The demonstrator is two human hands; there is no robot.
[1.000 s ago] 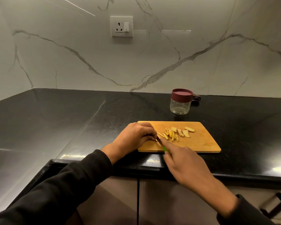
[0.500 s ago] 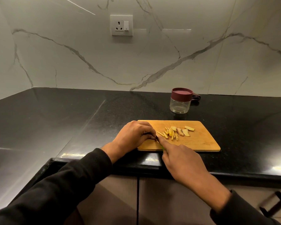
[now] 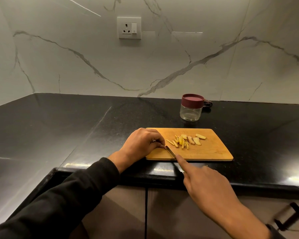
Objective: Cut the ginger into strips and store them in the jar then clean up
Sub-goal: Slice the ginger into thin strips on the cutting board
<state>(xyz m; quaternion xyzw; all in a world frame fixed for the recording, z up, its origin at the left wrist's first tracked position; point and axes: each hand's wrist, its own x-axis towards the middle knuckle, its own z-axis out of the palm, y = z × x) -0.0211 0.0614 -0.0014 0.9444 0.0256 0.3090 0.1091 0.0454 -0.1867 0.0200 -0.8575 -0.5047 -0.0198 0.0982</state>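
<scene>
A wooden cutting board (image 3: 209,150) lies near the counter's front edge. On it are thin ginger strips (image 3: 179,144) and a few uncut ginger slices (image 3: 196,139) to their right. My left hand (image 3: 141,144) rests on the board's left end, fingers curled over a ginger piece that is mostly hidden. My right hand (image 3: 207,185) grips a knife (image 3: 170,150), index finger stretched along its spine; the blade tip touches the board beside my left fingertips. A glass jar (image 3: 191,111) with a maroon lid stands behind the board, lid on.
The black counter (image 3: 76,128) runs left into a corner under a marble wall with a socket (image 3: 129,28). A small dark object (image 3: 207,104) sits behind the jar. Cabinet doors and a dark handle (image 3: 290,216) lie below the counter edge.
My right hand has drawn back toward me, exposing more of the knife blade. My left hand stays on the board's left end.
</scene>
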